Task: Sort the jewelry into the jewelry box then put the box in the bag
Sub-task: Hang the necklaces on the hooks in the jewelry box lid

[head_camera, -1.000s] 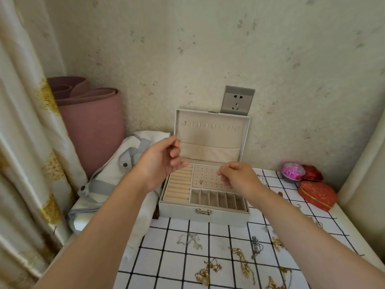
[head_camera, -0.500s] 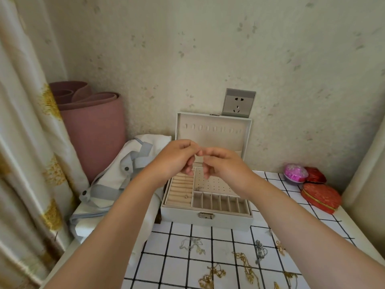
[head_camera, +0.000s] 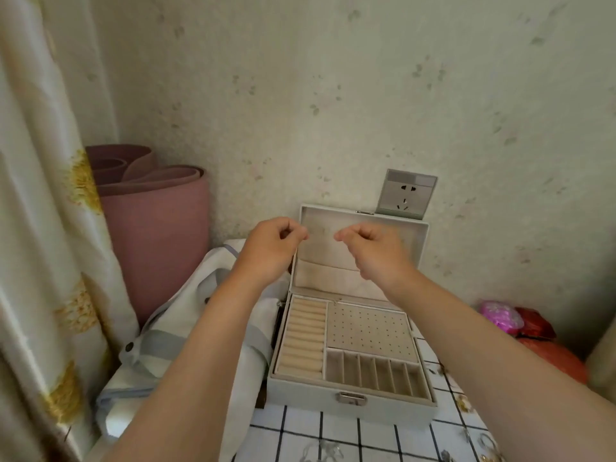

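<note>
Hovering before the raised lid (head_camera: 333, 271) of the jewelry box (head_camera: 350, 400), the left hand (head_camera: 271, 248) and right hand (head_camera: 373, 251) are apart. Both hands' fingers (head_camera: 293, 230) curl into narrow pinches. I cannot tell what, if anything, they hold.

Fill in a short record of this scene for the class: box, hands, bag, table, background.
box: open on the table, lid upright before the wall
left hand: raised before the lid, fingertips pinched
right hand: the same, apart from the left
held: too thin to tell
bag: white, grey straps, left of the box
table: checked top, jewelry loose at the right
background: pink rolled mat, socket
</note>
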`<state>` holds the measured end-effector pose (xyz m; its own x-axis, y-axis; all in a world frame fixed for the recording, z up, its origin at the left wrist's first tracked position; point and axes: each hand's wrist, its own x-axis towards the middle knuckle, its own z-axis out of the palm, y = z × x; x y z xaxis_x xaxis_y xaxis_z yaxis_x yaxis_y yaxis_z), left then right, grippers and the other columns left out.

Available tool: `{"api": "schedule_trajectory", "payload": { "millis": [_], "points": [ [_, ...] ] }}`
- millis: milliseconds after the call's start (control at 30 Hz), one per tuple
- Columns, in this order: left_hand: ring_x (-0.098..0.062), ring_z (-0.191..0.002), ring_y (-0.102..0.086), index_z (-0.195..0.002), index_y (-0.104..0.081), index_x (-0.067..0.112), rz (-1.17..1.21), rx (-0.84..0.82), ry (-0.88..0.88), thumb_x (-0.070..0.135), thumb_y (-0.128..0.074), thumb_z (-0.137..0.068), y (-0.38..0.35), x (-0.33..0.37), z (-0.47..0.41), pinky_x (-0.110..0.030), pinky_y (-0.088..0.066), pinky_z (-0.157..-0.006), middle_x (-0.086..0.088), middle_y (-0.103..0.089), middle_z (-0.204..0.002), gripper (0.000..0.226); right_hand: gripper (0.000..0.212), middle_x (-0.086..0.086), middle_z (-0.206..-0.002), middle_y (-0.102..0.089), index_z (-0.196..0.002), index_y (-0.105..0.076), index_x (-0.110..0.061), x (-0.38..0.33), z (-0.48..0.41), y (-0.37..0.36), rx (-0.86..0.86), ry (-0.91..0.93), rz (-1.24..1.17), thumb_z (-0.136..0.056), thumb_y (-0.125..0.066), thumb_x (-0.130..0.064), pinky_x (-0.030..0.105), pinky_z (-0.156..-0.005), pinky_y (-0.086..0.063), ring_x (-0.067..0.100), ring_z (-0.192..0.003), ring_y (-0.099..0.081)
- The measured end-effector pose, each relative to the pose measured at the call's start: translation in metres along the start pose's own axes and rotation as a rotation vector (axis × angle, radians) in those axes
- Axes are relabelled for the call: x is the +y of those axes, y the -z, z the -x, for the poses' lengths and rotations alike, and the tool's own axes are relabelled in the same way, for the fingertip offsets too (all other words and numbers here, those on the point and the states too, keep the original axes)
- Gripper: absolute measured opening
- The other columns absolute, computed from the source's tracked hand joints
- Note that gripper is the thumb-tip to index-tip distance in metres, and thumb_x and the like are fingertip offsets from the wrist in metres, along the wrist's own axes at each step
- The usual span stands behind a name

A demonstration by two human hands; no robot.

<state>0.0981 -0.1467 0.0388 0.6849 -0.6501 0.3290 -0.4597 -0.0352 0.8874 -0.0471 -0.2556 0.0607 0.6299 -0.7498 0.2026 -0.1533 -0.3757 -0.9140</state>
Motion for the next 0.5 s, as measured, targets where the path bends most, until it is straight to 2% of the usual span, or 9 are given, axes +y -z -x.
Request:
{"api": "schedule_trajectory", "payload": {
  "millis": [67, 133, 167, 267, 367, 500],
  "points": [
    [-0.004, -0.057, -0.048, -0.075, -0.071, 0.018, -0.063, 0.065, -0.012, 0.026, -0.065, -0.092, -0.006, -0.011, -0.006, -0.025, -0.042, -0.063, 0.009, -0.056, -0.06, 0.019, 0.017, -0.02, -0.051, -0.057, -0.083, -0.076, -0.025, 0.003, -0.016, -0.011, 0.11, 0.065, 0.067, -0.095, -0.064, -0.023, 0.018, -0.06, -0.041, -0.004, -0.05, -0.05],
    [-0.001, -0.054, -0.049, -0.071, -0.07, 0.018, -0.122, 0.124, -0.015, 0.03, -0.068, -0.09, -0.013, -0.016, -0.008, -0.024, -0.04, -0.058, 0.011, -0.056, -0.057, 0.022, 0.019, -0.019, -0.066, -0.067, -0.073, -0.073, -0.031, 0.007, -0.029, -0.02, 0.22, 0.11, 0.102, -0.091, -0.07, -0.025, 0.022, -0.074, -0.048, -0.003, -0.068, -0.061],
    [-0.001, -0.056, -0.051, -0.07, -0.07, 0.018, -0.138, 0.159, -0.004, 0.032, -0.069, -0.089, -0.015, -0.018, -0.009, -0.024, -0.04, -0.057, 0.011, -0.059, -0.058, 0.023, 0.021, -0.017, -0.07, -0.069, -0.069, -0.071, -0.032, 0.009, -0.034, -0.025, 0.265, 0.12, 0.116, -0.089, -0.072, -0.025, 0.022, -0.077, -0.049, -0.001, -0.073, -0.063],
    [-0.007, -0.062, -0.058, -0.066, -0.068, 0.018, -0.18, 0.263, 0.048, 0.035, -0.067, -0.088, -0.019, -0.023, -0.015, -0.024, -0.041, -0.057, 0.009, -0.063, -0.061, 0.028, 0.018, -0.017, -0.067, -0.067, -0.067, -0.07, -0.03, 0.011, -0.047, -0.039, 0.364, 0.113, 0.149, -0.084, -0.075, -0.026, 0.015, -0.064, -0.044, -0.003, -0.068, -0.062],
    [-0.013, -0.062, -0.057, -0.062, -0.062, 0.015, -0.226, 0.296, 0.09, 0.032, -0.064, -0.087, -0.021, -0.025, -0.019, -0.023, -0.039, -0.052, 0.005, -0.06, -0.059, 0.031, 0.013, -0.015, -0.065, -0.066, -0.069, -0.073, -0.022, 0.011, -0.054, -0.05, 0.434, 0.111, 0.191, -0.082, -0.076, -0.026, 0.009, -0.057, -0.039, -0.003, -0.066, -0.061],
    [-0.01, -0.05, -0.042, -0.052, -0.047, 0.016, -0.198, 0.294, 0.136, 0.028, -0.061, -0.087, -0.025, -0.03, -0.019, -0.024, -0.031, -0.047, 0.007, -0.048, -0.05, 0.04, 0.02, -0.014, -0.063, -0.065, -0.061, -0.065, -0.024, 0.015, -0.058, -0.06, 0.454, 0.118, 0.276, -0.08, -0.071, -0.023, 0.022, -0.062, -0.046, 0.006, -0.069, -0.064]
  ]
}}
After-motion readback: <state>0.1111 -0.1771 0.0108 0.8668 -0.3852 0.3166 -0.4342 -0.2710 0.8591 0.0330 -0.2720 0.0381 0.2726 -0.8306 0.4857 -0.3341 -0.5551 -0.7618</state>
